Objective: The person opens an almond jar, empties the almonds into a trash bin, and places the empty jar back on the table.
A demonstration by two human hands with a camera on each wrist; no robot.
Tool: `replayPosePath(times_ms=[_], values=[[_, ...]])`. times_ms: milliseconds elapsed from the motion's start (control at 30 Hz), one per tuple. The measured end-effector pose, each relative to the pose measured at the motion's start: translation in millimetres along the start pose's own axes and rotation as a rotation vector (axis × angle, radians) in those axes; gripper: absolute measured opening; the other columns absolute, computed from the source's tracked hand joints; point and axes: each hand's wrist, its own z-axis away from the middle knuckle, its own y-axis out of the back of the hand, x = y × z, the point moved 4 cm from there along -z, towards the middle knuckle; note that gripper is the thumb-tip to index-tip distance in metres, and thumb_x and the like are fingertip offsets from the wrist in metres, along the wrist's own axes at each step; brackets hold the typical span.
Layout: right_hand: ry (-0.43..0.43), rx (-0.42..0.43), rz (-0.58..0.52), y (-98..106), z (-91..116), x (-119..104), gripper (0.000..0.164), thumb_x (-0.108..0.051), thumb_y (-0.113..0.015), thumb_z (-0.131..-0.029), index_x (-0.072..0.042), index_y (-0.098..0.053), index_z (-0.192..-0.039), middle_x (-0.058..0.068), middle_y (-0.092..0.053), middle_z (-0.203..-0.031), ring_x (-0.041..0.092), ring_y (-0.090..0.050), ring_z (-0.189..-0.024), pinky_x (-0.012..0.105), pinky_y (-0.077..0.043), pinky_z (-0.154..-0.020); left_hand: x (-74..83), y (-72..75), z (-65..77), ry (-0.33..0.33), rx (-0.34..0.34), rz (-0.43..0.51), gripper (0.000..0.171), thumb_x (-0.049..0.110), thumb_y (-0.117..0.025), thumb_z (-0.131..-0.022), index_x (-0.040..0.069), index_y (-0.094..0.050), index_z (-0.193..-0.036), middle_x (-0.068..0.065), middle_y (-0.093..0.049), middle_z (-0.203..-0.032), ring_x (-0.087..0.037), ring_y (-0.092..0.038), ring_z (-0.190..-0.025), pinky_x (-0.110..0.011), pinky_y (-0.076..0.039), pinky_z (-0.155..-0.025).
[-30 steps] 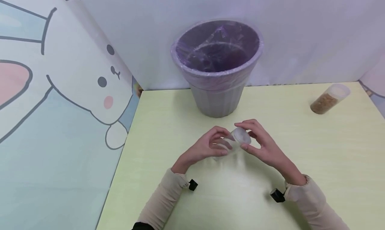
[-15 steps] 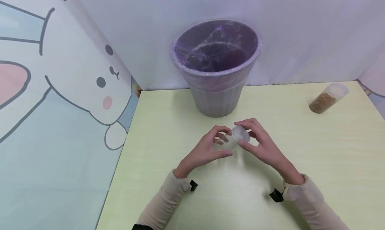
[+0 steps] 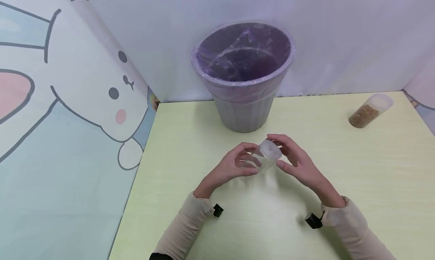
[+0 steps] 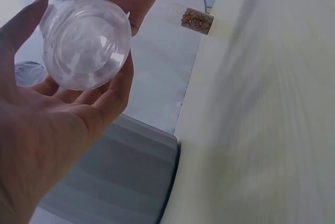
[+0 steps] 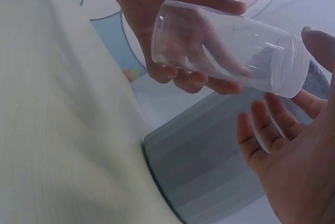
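Note:
My left hand (image 3: 232, 164) grips a clear plastic jar (image 5: 225, 46) around its body, thumb on one side and fingers curled on the other. The jar is tilted above the table, with its translucent lid (image 3: 270, 149) pointing up toward the right hand. Its round bottom faces the left wrist camera, and no contents show through the wall. My right hand (image 3: 300, 165) is spread around the lid. In the right wrist view its thumb (image 5: 320, 46) stands off the lid, while a fingertip lies right at the lid's lower edge.
A grey bin (image 3: 244, 114) lined with a purplish plastic bag stands at the table's back edge, just beyond the hands. Another clear jar (image 3: 368, 112), partly filled with small brown pieces, stands at the back right of the pale yellow table (image 3: 340, 169).
Half a second ago the left fingers were spread off the jar while the right hand held the lid. Now the left hand grips the body and the right thumb has come away from the lid.

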Motion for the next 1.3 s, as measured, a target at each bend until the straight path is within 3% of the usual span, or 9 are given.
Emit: replayPosePath(times_ms=[233, 467, 767, 1100, 1300], values=[[-0.014, 0.014, 0.077, -1.1, 0.4, 2.0, 0.066, 0.015, -0.059, -0.09, 0.0, -0.045, -0.153, 0.005, -0.056, -0.135, 0.014, -0.054, -0.12, 0.019, -0.046, -0.097, -1.1, -0.5, -1.4, -0.008, 0.004, -0.026, 0.06, 0.013, -0.078, -0.093, 0.022, -0.052, -0.146, -0.001, -0.059, -0.143, -0.027, -0.067, -0.121, -0.042, -0.063, -0.087], [-0.04, 0.015, 0.141, 0.2, 1.6, 8.5, 0.067, 0.009, -0.063, -0.089, -0.006, -0.047, -0.153, 0.003, -0.056, -0.13, 0.013, -0.054, -0.118, 0.017, -0.045, -0.101, 0.3, 0.1, -2.8, -0.049, 0.019, -0.079, 0.06, 0.009, -0.078, -0.092, 0.021, -0.053, -0.146, -0.001, -0.058, -0.144, -0.029, -0.067, -0.119, -0.043, -0.059, -0.1], [-0.016, 0.021, 0.132, 1.1, 0.2, 7.7, 0.065, 0.012, -0.062, -0.089, -0.004, -0.049, -0.15, 0.006, -0.058, -0.131, 0.015, -0.056, -0.118, 0.02, -0.047, -0.097, 2.8, 3.8, -1.2, -0.048, 0.046, -0.047, 0.062, 0.005, -0.078, -0.092, 0.023, -0.053, -0.146, -0.005, -0.059, -0.143, -0.022, -0.068, -0.117, -0.04, -0.062, -0.086], [0.021, 0.055, 0.124, 1.3, -1.6, 4.2, 0.058, 0.015, -0.062, -0.09, 0.0, -0.053, -0.145, 0.007, -0.059, -0.132, 0.015, -0.06, -0.116, 0.02, -0.051, -0.094, 4.9, 8.2, 0.6, -0.062, 0.077, -0.043, 0.059, 0.012, -0.079, -0.093, 0.022, -0.054, -0.145, -0.006, -0.06, -0.143, -0.02, -0.067, -0.118, -0.04, -0.061, -0.091], [-0.025, 0.064, 0.117, 2.6, -1.0, 5.1, 0.056, 0.017, -0.063, -0.089, 0.001, -0.054, -0.142, 0.003, -0.06, -0.131, 0.013, -0.059, -0.114, 0.02, -0.051, -0.094, 4.1, 6.2, 1.8, -0.038, 0.032, -0.019, 0.058, 0.014, -0.077, -0.094, 0.021, -0.052, -0.145, -0.007, -0.059, -0.143, -0.021, -0.068, -0.119, -0.041, -0.061, -0.089]])
